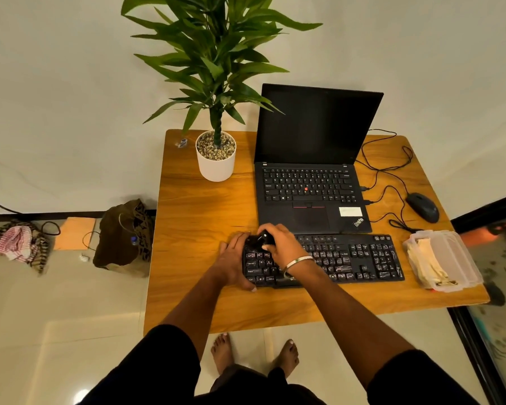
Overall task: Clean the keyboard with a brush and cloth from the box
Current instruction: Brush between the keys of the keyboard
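A black keyboard lies on the wooden table in front of the laptop. My left hand grips the keyboard's left end, thumb at its near corner. My right hand is over the upper left keys, shut on a small black brush that touches the keys. A clear plastic box with a pale cloth inside stands at the table's right edge, right of the keyboard.
An open black laptop sits behind the keyboard. A wired mouse and loose cables lie at the right. A potted plant stands at the back left. A brown bag and rags are on the floor to the left.
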